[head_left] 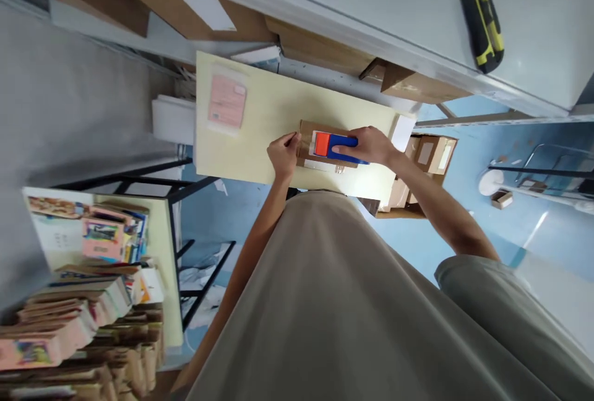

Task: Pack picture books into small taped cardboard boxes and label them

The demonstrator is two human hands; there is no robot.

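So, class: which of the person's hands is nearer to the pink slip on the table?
Left. The left hand rests at the cardboard box's near end, closer to the pink slip; the right hand grips the tape dispenser farther away.

A tape dispenser [335, 146] rests on a box [325, 152] on the table [260, 135], a slip [227, 103] lying left.

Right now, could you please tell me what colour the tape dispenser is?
The tape dispenser is blue and orange-red, seen in the head view.

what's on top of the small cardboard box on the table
A blue and orange tape dispenser, gripped by the right hand. The left hand touches the box edge. The box top beneath them is hidden.
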